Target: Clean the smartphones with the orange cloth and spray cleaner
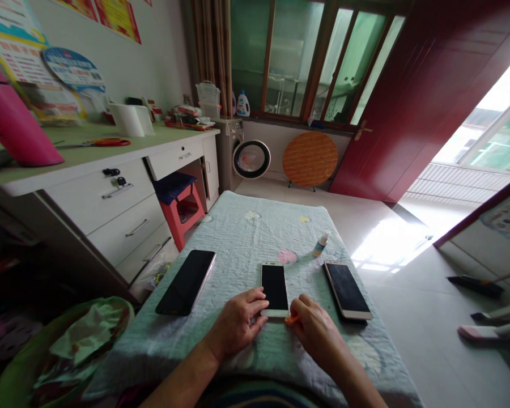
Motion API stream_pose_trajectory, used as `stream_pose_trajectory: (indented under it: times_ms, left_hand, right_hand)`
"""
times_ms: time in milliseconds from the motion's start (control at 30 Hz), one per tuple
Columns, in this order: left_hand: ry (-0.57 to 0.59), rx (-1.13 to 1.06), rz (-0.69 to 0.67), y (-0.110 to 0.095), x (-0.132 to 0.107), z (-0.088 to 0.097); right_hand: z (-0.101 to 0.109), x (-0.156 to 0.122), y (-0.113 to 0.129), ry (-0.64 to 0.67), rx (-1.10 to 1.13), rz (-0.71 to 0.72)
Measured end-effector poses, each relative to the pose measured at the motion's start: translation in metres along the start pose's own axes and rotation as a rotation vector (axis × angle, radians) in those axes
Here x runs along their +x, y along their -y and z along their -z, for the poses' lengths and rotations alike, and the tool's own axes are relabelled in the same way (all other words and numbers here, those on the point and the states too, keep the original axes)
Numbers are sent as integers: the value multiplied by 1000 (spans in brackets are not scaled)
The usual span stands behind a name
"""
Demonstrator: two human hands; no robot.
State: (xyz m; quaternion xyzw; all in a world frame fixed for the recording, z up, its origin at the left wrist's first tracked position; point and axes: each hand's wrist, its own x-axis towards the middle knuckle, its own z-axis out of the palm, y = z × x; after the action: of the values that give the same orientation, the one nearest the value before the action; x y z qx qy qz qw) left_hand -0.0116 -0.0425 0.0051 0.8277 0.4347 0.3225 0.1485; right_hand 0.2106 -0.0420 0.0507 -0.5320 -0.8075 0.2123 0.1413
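A white-framed smartphone point(274, 288) lies screen up on the cloth-covered table point(246, 232), its dark screen facing me. My left hand point(242, 314) rests along its lower left edge, fingers stretched out and touching the frame. At the lower right corner, my right hand point(310, 323) pinches a small orange cloth point(292, 319) against the phone; most of the cloth is hidden under the fingers. To the left lies a larger black smartphone point(187, 282). A gold-framed smartphone point(347, 290) lies on the right. Behind it stands a small spray bottle point(321, 244) with a white top.
On the left are a desk point(110, 187) with drawers and a red stool point(182, 207). A green basket point(123, 306) holding plastic bags sits by the table's left side. A washing machine point(233, 153) with its door open and a round wooden tabletop point(310, 158) stand beyond.
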Motion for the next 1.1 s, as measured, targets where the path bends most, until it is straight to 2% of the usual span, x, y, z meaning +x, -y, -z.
stream_pose_trajectory:
  times_ms: [100, 233, 333, 467, 600, 733, 833, 967, 1100]
  left_hand:
    - [-36, 85, -55, -3, -1, 0]
    - [-53, 210, -149, -11, 0, 3]
    - [13, 266, -189, -16, 1, 4]
    - [53, 273, -197, -16, 0, 4]
    - [81, 242, -179, -14, -1, 4]
    - [103, 239, -159, -15, -2, 5]
    - [105, 257, -156, -17, -1, 6]
    - [75, 269, -172, -17, 0, 5]
    - [46, 300, -170, -15, -2, 1]
  right_hand:
    - [11, 7, -1, -14, 66, 35]
    - [18, 31, 7, -67, 132, 132]
    - [10, 52, 15, -90, 133, 194]
    - [-9, 72, 19, -20, 113, 248]
    - [-17, 95, 13, -10, 1, 257]
    - [-12, 123, 8, -24, -189, 222]
    - [-11, 138, 10, -31, -236, 214]
    - [-14, 146, 18, -6, -279, 250]
    - [-13, 140, 27, 53, -319, 309]
